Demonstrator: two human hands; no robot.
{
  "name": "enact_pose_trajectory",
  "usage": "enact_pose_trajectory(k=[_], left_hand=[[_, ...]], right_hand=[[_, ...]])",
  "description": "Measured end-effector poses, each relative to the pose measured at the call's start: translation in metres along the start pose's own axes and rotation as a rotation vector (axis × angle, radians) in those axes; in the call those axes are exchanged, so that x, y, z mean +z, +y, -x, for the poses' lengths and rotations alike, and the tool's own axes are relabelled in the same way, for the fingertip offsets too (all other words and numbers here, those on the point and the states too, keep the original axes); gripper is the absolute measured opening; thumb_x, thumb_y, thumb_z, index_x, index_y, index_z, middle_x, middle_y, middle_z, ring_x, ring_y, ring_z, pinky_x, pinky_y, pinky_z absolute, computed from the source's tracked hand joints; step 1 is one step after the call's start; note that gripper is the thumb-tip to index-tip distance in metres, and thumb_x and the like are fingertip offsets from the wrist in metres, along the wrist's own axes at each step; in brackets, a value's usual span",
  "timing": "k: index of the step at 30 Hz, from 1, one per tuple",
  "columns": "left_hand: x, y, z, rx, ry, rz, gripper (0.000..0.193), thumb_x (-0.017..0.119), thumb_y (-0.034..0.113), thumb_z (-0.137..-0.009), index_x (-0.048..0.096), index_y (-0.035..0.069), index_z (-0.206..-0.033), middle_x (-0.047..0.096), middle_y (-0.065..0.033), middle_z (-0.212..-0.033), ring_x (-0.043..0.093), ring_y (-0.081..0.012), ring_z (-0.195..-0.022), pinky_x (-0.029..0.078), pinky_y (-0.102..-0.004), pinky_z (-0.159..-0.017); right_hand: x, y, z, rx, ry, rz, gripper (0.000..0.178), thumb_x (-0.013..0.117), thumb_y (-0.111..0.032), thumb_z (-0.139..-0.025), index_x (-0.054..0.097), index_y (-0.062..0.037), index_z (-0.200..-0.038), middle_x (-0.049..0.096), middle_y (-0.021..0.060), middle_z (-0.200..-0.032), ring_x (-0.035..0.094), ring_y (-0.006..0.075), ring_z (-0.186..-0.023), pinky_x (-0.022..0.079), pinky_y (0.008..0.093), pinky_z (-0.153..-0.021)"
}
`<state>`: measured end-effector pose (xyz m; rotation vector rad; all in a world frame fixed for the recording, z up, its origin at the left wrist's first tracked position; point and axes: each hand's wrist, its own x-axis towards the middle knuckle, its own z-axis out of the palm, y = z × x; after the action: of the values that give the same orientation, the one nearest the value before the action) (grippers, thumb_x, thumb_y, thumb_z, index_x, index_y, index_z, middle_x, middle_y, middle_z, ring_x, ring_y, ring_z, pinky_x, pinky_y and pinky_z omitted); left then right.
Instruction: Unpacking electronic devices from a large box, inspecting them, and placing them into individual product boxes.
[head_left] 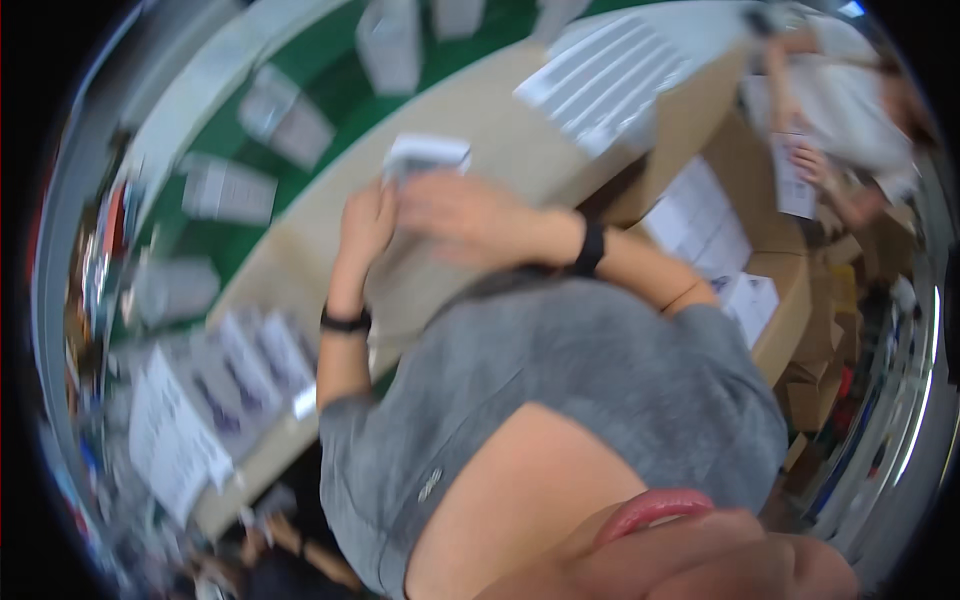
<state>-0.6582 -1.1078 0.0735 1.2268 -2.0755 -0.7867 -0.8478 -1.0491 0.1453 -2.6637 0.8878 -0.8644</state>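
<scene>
A small white box (428, 150) with a greyish side is at the table's middle, just beyond my hands. My left hand (368, 222) is closed at its near left corner, the fingertips partly hidden. Close beside it, my right hand (462, 215) reaches across to the same box from the right. Motion smears the right fingers, so I cannot tell how they are set. Both wrists wear black bands. Beneath my hands lies the beige tabletop (325, 240).
Several white boxes stand in a row (250, 365) at the left; flat white boxes lie in a stack (605, 80) at the far right. Wrapped packs (285, 115) sit on the green conveyor belt (335, 75). An open carton (780, 320) is by my right arm. Another person (835, 110) holds a white box.
</scene>
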Motion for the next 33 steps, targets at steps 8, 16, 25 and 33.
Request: enact_pose_trajectory(k=[8, 16, 25, 33], left_hand=[[-0.009, 0.01, 0.011, -0.208, -0.037, 0.04, 0.033, 0.046, 0.033, -0.085, 0.06, 0.004, -0.086, 0.061, -0.014, -0.076, 0.057, -0.0313, -0.078, 0.044, -0.0368, -0.069], [0.015, 0.045, 0.008, 0.502, 0.175, -0.454, 0.029, 0.06, 0.03, -0.073, 0.062, 0.007, -0.091, 0.061, -0.0072, -0.09, 0.046, -0.0249, -0.106, 0.027, -0.0497, -0.094], [-0.011, 0.047, 0.021, 0.554, 0.03, -0.422, 0.014, 0.064, 0.022, -0.071, 0.061, 0.009, -0.075, 0.061, -0.0005, -0.086, 0.045, -0.0251, -0.106, 0.021, -0.0525, -0.098], [0.004, 0.068, 0.0, 0.517, -0.042, -0.529, 0.013, 0.056, 0.019, -0.069, 0.06, 0.008, -0.066, 0.056, -0.0079, -0.061, 0.057, -0.0237, -0.07, 0.036, -0.04, -0.08]], right_hand=[[-0.006, 0.025, 0.055, 0.108, -0.028, 0.252, 0.026, 0.064, -0.008, -0.068, 0.057, -0.0016, -0.092, 0.056, 0.0105, -0.103, 0.052, 0.0282, -0.1, 0.044, 0.0356, -0.085], [-0.008, 0.026, 0.027, 0.271, -0.293, 0.371, 0.024, 0.058, -0.005, -0.071, 0.056, -0.0012, -0.094, 0.056, 0.0099, -0.102, 0.055, 0.0266, -0.09, 0.046, 0.035, -0.072], [-0.004, 0.051, 0.005, 0.092, -0.287, 0.13, 0.029, 0.05, 0.002, -0.067, 0.053, -0.0032, -0.095, 0.054, 0.0104, -0.088, 0.053, 0.0298, -0.085, 0.045, 0.0389, -0.065], [-0.025, 0.052, 0.008, -0.228, -0.222, 0.3, 0.014, 0.052, -0.002, -0.065, 0.053, -0.0062, -0.078, 0.054, 0.0062, -0.084, 0.051, 0.0224, -0.086, 0.043, 0.0333, -0.069]])
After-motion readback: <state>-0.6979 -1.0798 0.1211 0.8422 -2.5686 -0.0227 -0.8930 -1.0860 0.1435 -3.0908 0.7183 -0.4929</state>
